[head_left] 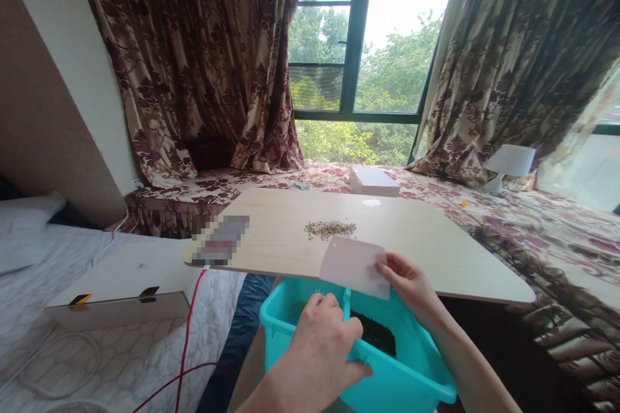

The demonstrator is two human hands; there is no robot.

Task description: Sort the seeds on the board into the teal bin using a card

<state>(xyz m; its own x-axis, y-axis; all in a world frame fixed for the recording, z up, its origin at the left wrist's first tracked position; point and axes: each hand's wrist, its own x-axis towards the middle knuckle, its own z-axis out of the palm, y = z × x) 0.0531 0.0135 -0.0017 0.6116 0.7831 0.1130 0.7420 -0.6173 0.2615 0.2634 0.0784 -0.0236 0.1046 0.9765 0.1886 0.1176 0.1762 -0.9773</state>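
My right hand [402, 276] pinches the right edge of a translucent white plastic sheet [352, 264]. The sheet is tilted over the table's near edge, its lower part above a turquoise divided bin [402, 377]. Just beyond the sheet, a small pile of pale greenish seeds [332, 230] lies on the light wooden table [271, 226]. My left hand [325, 339] is closed over the bin's near rim, fingers on the inner side and thumb outside. Dark green grains [375, 333] fill part of the right compartment. Most of the left compartment is hidden by my left hand.
A blurred-out device [220, 240] with a red cable [188, 329] lies at the table's left end. A white box [126, 281] rests on the bed. Behind the table are another white box [374, 181] and a lamp [511, 161] on the window seat.
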